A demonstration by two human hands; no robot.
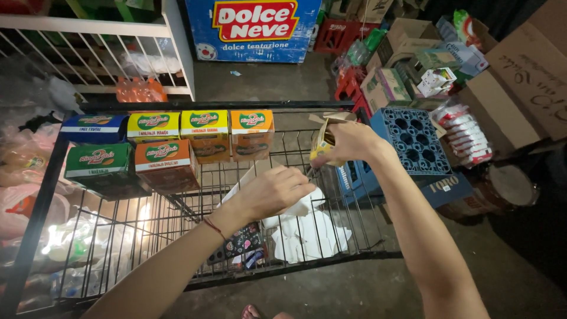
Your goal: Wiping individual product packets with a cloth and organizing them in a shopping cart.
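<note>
Your right hand point(348, 142) grips a small yellow carton point(323, 142) at the far right end of a black wire rack shelf point(295, 155), fingers clamped around the box, which sits tilted with its cardboard flap up. Your left hand point(274, 190) reaches over the middle of the shelf, fingers curled downward and drawn together above a crumpled white paper sheet point(307, 230) that lies on the wires; you cannot tell whether those fingers pinch the paper or only touch it. A thin red string bracelet point(214, 227) circles your left wrist.

To the left, 6 boxed goods stand on the same shelf in 2 rows: a blue box point(93, 127), a green-and-yellow box point(153, 126), a yellow box point(205, 134) and an orange box point(252, 133) at the back, then a green box point(98, 164) and an orange-red box point(166, 165) in front. A dark patterned pouch point(243, 242) lies under the wires beside the paper. Just right of the rack, a blue plastic bottle crate point(413, 142) leans on the concrete floor point(354, 289), with brown cardboard cartons point(520, 88) piled behind it. A blue freezer chest point(254, 29) stands well back.
</note>
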